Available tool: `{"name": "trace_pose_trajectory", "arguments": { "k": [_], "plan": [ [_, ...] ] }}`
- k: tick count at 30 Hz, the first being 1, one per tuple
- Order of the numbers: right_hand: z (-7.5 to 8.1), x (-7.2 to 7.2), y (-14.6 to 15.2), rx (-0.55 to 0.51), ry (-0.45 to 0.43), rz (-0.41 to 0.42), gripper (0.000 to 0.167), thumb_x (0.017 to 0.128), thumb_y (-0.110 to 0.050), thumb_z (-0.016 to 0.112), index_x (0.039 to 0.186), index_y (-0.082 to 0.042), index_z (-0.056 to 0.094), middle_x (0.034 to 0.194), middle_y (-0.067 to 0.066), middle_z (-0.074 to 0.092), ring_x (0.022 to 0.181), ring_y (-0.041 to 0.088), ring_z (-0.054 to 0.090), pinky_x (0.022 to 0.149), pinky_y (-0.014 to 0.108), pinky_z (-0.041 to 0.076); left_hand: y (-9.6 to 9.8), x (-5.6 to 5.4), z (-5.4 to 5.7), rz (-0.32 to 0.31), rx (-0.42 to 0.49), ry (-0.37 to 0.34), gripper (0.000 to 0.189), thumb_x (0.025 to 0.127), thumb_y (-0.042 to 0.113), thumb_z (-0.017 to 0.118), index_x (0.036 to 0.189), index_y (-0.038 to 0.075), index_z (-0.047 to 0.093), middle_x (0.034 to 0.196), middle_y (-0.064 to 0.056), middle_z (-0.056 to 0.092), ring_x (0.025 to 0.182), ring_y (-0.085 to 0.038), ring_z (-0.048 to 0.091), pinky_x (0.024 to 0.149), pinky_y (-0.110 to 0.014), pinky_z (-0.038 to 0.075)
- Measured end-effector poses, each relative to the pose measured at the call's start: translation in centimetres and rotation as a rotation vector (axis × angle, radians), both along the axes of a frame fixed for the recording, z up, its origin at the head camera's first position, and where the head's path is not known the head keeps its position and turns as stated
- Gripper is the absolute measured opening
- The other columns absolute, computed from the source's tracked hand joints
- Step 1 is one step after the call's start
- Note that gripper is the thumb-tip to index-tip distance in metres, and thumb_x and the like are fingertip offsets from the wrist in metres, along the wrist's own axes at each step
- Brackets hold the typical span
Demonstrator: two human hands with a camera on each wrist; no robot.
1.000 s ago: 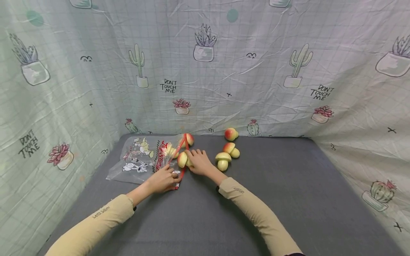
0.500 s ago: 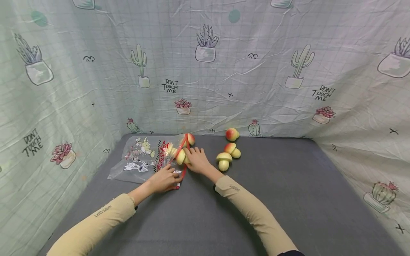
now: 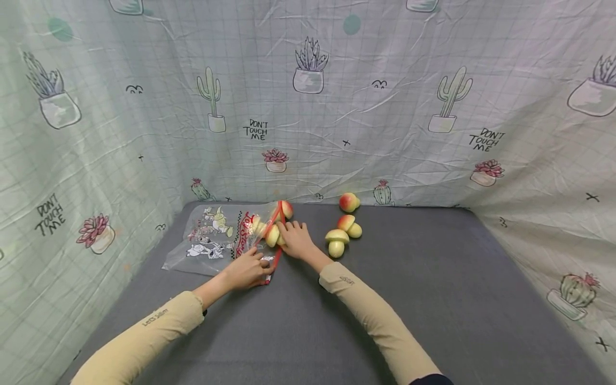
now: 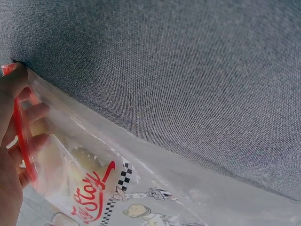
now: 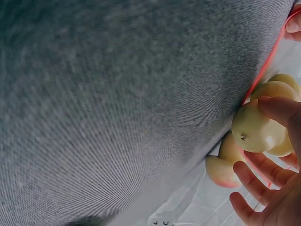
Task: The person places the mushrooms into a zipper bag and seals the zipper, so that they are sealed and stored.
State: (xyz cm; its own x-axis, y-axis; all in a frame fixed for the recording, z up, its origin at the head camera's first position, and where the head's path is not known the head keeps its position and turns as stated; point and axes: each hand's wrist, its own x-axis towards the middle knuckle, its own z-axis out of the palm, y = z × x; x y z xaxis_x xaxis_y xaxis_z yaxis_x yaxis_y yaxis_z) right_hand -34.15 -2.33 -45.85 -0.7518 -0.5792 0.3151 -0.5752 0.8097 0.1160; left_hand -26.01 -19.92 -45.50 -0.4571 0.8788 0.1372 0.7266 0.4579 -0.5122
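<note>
A clear zip bag (image 3: pixel 204 256) with red edging and cartoon print lies flat at the left back, its mouth facing right. My left hand (image 3: pixel 244 269) grips the near end of the mouth. In the left wrist view, its fingers (image 4: pixel 37 112) hook round the red edge. At the mouth, my right hand (image 3: pixel 298 243) holds a toy mushroom (image 3: pixel 272 236). The right wrist view shows thumb and fingers on either side of this mushroom's pale stem (image 5: pixel 254 127). Another mushroom (image 3: pixel 256 225) shows through the plastic, and a red-capped mushroom (image 3: pixel 287 209) sits at the mouth's far end.
Right of the right hand, three more toy mushrooms lie loose: one by the back edge (image 3: pixel 348 202), a red-and-yellow one (image 3: pixel 347 225) and a yellow one (image 3: pixel 336 243). A patterned cloth (image 3: pixel 337 160) hangs round the back and sides of the grey table (image 3: pixel 409 299).
My right hand has shifted slightly left, and its mushroom has turned and moved further into the bag's mouth. The left hand keeps its hold on the bag.
</note>
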Motion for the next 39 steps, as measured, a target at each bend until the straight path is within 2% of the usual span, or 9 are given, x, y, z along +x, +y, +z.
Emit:
{"name": "trace_pose_trajectory", "arguments": {
  "k": [6, 11, 18, 24, 28, 33, 39],
  "plan": [
    [-0.2, -0.2, 0.0, 0.030, 0.006, -0.036, 0.060, 0.080, -0.037, 0.061, 0.130, -0.016, 0.036, 0.108, 0.003, 0.057, 0.097, 0.022, 0.052, 0.078, 0.038, 0.040, -0.1, -0.2, -0.3, -0.002, 0.008, -0.006, 0.033, 0.076, 0.044, 0.061, 0.101, 0.023, 0.066, 0.086, 0.006, 0.064, 0.073, -0.018, 0.052, 0.075, -0.038, 0.036],
    [-0.1, -0.3, 0.3, -0.014, -0.014, -0.036, 0.060, 0.079, -0.038, 0.063, 0.126, -0.014, 0.036, 0.106, 0.002, 0.060, 0.096, 0.023, 0.052, 0.077, 0.038, 0.040, 0.0, -0.3, -0.3, 0.018, -0.013, -0.014, 0.034, 0.078, 0.044, 0.060, 0.103, 0.023, 0.065, 0.088, 0.006, 0.064, 0.076, -0.018, 0.053, 0.076, -0.038, 0.036],
    [0.0, 0.0, 1.0, -0.024, -0.018, -0.012, 0.045, 0.084, -0.035, 0.057, 0.118, -0.013, 0.037, 0.094, 0.001, 0.063, 0.092, 0.022, 0.051, 0.074, 0.037, 0.039, 0.0, -0.1, -0.2, 0.017, -0.016, -0.008, 0.034, 0.077, 0.044, 0.061, 0.103, 0.023, 0.065, 0.087, 0.006, 0.064, 0.076, -0.018, 0.053, 0.076, -0.039, 0.037],
    [0.0, 0.3, 1.5, 0.028, 0.025, 0.013, 0.029, 0.087, -0.032, 0.053, 0.110, -0.015, 0.047, 0.095, 0.000, 0.060, 0.088, 0.020, 0.050, 0.070, 0.034, 0.039, 0.0, -0.2, -0.2, 0.017, -0.021, 0.003, 0.033, 0.077, 0.044, 0.061, 0.103, 0.023, 0.065, 0.085, 0.006, 0.063, 0.074, -0.017, 0.052, 0.073, -0.036, 0.036],
    [0.2, 0.5, 2.1, 0.027, 0.049, 0.060, 0.020, 0.087, -0.027, 0.052, 0.104, -0.015, 0.052, 0.099, 0.001, 0.056, 0.088, 0.019, 0.048, 0.069, 0.033, 0.038, 0.0, -0.3, -0.2, 0.009, -0.011, 0.005, 0.034, 0.077, 0.045, 0.061, 0.102, 0.023, 0.065, 0.085, 0.006, 0.063, 0.073, -0.017, 0.052, 0.073, -0.036, 0.035],
    [0.5, 1.1, 3.1, 0.059, 0.053, 0.133, 0.028, 0.087, -0.024, 0.052, 0.114, -0.015, 0.054, 0.108, 0.002, 0.054, 0.092, 0.019, 0.047, 0.072, 0.033, 0.040, -0.1, -0.4, -0.3, 0.008, -0.003, 0.010, 0.034, 0.076, 0.045, 0.061, 0.102, 0.024, 0.065, 0.085, 0.006, 0.063, 0.073, -0.017, 0.052, 0.073, -0.036, 0.035],
    [0.4, 1.7, 4.0, 0.109, -0.003, 0.174, 0.037, 0.088, -0.026, 0.052, 0.125, -0.019, 0.050, 0.125, 0.002, 0.050, 0.104, 0.022, 0.046, 0.076, 0.037, 0.042, -0.2, -0.4, -0.4, 0.009, -0.001, -0.006, 0.035, 0.076, 0.045, 0.061, 0.103, 0.023, 0.065, 0.084, 0.006, 0.063, 0.073, -0.017, 0.052, 0.072, -0.036, 0.035]
  ]
}}
